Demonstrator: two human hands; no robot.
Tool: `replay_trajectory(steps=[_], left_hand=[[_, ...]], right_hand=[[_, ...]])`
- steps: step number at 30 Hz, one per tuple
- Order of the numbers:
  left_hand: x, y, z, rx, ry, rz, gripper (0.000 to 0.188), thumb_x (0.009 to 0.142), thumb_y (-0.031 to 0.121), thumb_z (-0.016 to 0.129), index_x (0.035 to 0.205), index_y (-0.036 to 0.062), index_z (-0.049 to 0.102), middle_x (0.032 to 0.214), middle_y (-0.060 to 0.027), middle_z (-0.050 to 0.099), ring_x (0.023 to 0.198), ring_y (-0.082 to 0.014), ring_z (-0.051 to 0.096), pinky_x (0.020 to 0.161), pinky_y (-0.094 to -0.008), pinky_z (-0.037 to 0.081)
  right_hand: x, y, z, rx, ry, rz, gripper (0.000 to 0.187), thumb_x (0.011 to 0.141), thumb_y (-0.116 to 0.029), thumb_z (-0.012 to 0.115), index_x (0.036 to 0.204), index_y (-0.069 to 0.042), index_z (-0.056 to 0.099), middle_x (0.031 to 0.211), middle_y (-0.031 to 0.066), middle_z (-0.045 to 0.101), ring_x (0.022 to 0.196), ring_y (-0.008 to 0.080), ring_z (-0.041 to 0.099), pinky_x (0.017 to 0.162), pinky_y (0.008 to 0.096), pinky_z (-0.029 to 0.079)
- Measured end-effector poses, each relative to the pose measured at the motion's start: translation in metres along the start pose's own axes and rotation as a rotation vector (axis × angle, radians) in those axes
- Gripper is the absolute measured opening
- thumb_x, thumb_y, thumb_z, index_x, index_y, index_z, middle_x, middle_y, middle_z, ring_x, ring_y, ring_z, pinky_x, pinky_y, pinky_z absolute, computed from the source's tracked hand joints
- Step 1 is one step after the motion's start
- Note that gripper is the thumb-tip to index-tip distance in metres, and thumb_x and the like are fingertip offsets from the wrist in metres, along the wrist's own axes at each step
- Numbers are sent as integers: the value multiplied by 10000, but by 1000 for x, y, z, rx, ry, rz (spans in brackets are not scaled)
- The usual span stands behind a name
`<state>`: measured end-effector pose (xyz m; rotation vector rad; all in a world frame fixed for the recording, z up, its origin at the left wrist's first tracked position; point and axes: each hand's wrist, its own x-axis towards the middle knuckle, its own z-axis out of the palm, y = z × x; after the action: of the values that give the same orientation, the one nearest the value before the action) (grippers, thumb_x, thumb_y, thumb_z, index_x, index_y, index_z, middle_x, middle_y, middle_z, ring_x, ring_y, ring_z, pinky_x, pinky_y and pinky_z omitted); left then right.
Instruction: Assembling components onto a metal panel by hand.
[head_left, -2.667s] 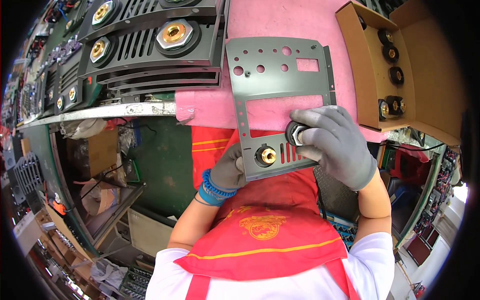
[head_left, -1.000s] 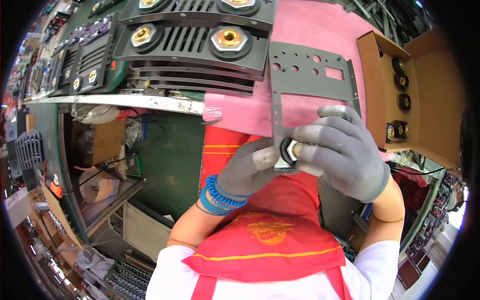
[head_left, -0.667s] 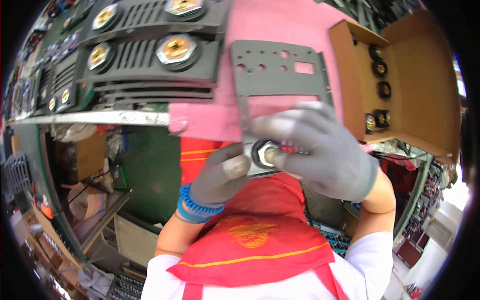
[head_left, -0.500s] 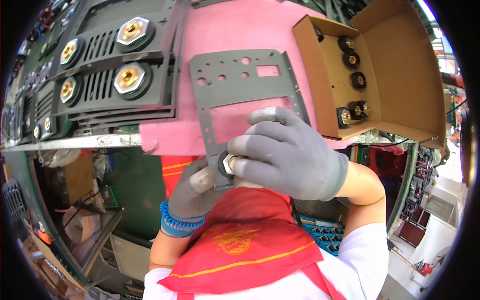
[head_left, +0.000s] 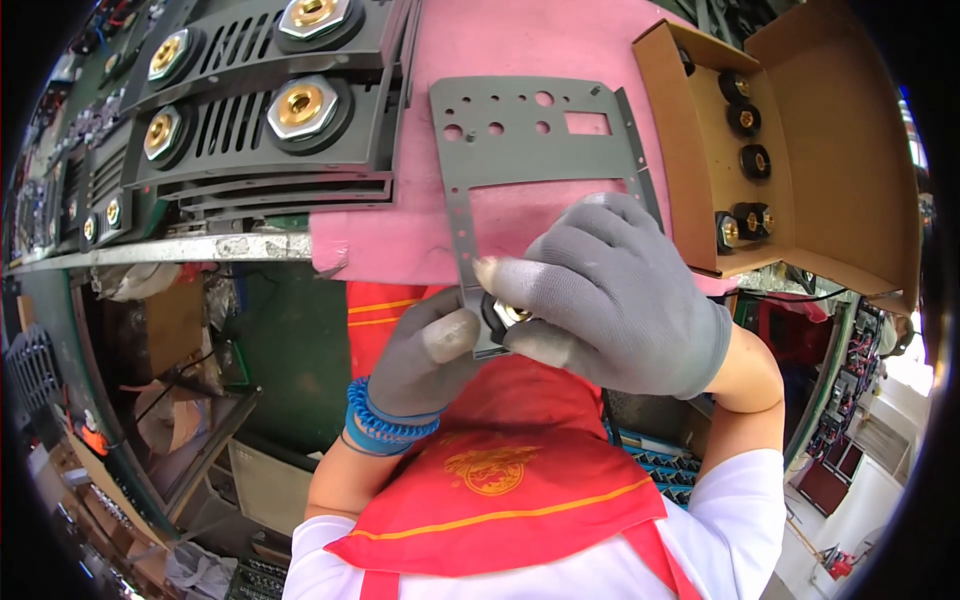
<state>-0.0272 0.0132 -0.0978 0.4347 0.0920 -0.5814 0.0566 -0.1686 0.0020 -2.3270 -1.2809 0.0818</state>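
A grey metal panel (head_left: 520, 155) with round holes and a rectangular cut-out lies on the pink work surface, its near end sticking out over the edge. On that near end sits a socket connector with a black ring (head_left: 492, 318), a silver hex nut and a brass centre. My right hand (head_left: 620, 300), in a grey glove, has its thumb and fingers closed around this nut, partly covering it. Gloved too, my left hand (head_left: 425, 350) grips the panel's near left corner, thumb on top; its other fingers are hidden underneath.
At left, slotted grey panels (head_left: 240, 165) are stacked, carrying similar brass-and-nut connectors (head_left: 303, 106). An open cardboard box (head_left: 690, 150) at right holds several black connectors (head_left: 755, 161). The bench's metal edge (head_left: 220, 248) runs along the near side.
My right index finger has swung from the nut's near side to its far left, and the hand has turned around the nut. My left hand keeps its grip. The whole view has shifted slightly.
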Motion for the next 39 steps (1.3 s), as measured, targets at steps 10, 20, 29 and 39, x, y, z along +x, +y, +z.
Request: replay_trajectory(steps=[10,20,29,39], left_hand=[[0,4,4,-36,20,14,653,907,357,577,1352,-95,422,1326,-180,529,1227,-264,530,1057,-415,405],[-22,20,24,83,178,-209,641,923,367,561,1405,-16,378,1298,-172,530,1229,-253,530,1026,-418,442],[-27,16,30,-68,287,86,607,959,281,515,1430,-33,296,1364,-259,472,1286,-364,487,1109,-528,365],[-47,14,32,375,77,-246,423,936,29,516,1339,-69,434,1318,-201,531,1206,-305,545,1032,-421,429]], right_hand=[[-9,15,18,221,189,-139,532,894,-520,554,588,-93,471,930,101,640,817,307,566,855,446,432],[-11,78,-72,-235,463,531,301,889,-207,584,1079,19,642,884,92,634,768,203,608,714,280,478],[-26,151,-54,-262,253,609,353,907,-180,592,1250,-153,514,1132,88,630,1065,262,621,939,354,485],[-37,89,-71,350,605,712,452,880,-221,586,1277,-9,542,1056,95,629,864,170,621,774,284,486]])
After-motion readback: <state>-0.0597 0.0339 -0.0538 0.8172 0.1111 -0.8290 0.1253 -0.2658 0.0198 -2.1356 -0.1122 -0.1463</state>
